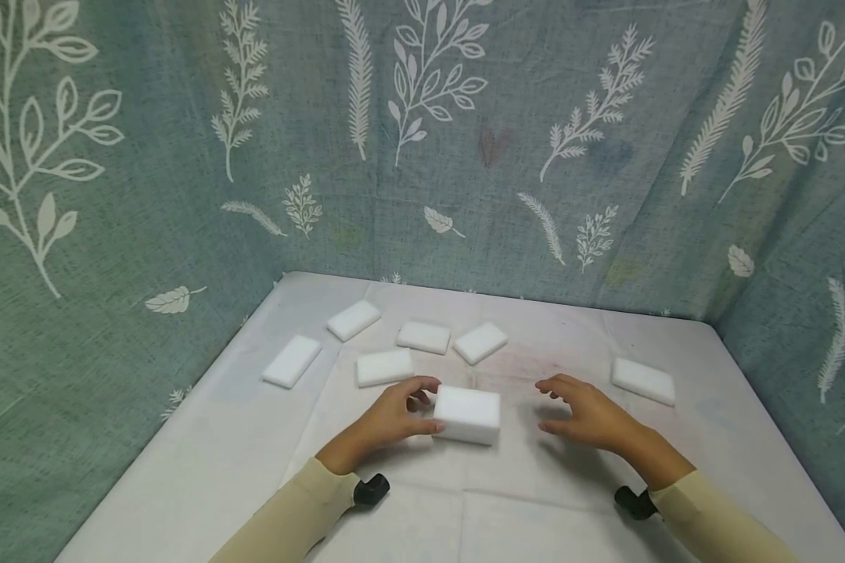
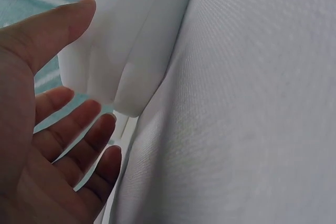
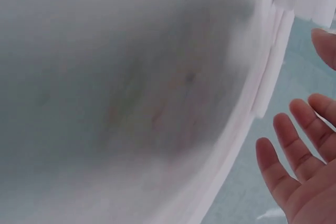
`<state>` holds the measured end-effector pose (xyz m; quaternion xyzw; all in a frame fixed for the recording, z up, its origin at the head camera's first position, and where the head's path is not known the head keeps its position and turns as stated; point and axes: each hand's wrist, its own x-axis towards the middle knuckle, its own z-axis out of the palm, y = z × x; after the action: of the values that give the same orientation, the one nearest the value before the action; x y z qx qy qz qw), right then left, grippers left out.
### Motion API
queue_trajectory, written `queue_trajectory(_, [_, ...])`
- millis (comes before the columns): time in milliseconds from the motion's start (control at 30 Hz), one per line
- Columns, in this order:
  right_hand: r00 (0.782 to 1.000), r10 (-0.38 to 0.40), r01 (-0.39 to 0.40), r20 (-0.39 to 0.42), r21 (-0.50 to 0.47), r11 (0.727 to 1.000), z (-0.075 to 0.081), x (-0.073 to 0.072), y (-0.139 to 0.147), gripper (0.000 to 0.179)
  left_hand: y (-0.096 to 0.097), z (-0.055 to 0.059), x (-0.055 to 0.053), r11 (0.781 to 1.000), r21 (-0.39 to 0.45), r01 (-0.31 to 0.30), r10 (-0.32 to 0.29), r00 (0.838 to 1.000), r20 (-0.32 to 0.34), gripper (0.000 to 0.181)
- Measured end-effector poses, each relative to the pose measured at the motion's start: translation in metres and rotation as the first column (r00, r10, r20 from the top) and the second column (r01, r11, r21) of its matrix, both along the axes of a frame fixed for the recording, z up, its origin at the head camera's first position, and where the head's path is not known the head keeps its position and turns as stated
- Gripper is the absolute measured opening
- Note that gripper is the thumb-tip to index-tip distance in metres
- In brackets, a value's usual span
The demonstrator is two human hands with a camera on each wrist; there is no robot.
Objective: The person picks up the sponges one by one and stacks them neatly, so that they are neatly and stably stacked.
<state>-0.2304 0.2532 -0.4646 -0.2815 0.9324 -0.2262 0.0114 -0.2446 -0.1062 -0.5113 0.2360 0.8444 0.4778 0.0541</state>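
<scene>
White stack [image 2: 131,35] shows seams in left wrist view, looks solid from head.

Left grip [image 2: 23,145], bare hand: thumb [image 2: 63,27] overlapping side of white block stack [image 2: 128,27], contact unclear; four fingers [image 2: 88,144] spread, slightly bent, tips near stack's lower end. Seams run along stack. Stack rests on pale cloth-covered tabletop [image 2: 241,103] filling right of view. Teal fabric [image 2: 16,1] with white leaf print behind, upper left and between fingers.

I face a blue-green curtain [image 1: 486,211] printed with white leaves [image 1: 174,300] and sprigs [image 1: 246,78], above a creased white tablecloth [image 1: 535,536] with faint pinkish smudges [image 1: 535,360].
</scene>
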Motion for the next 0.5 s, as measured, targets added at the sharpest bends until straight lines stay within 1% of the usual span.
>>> queue_trajectory(300, [0.998, -0.064, 0.064, 0.007, 0.018, 0.998, -0.004, 0.001, 0.029, 0.055, 0.0, 0.001, -0.001, 1.0, -0.009, 0.008, -0.008, 1.0, -0.007, 0.063])
queue_trajectory(500, [0.994, -0.109, 0.108, 0.025, 0.021, 0.994, -0.002, -0.002, 0.046, 0.052, 0.0, 0.0, -0.001, 1.0, -0.012, 0.003, -0.003, 1.0, -0.001, 0.062])
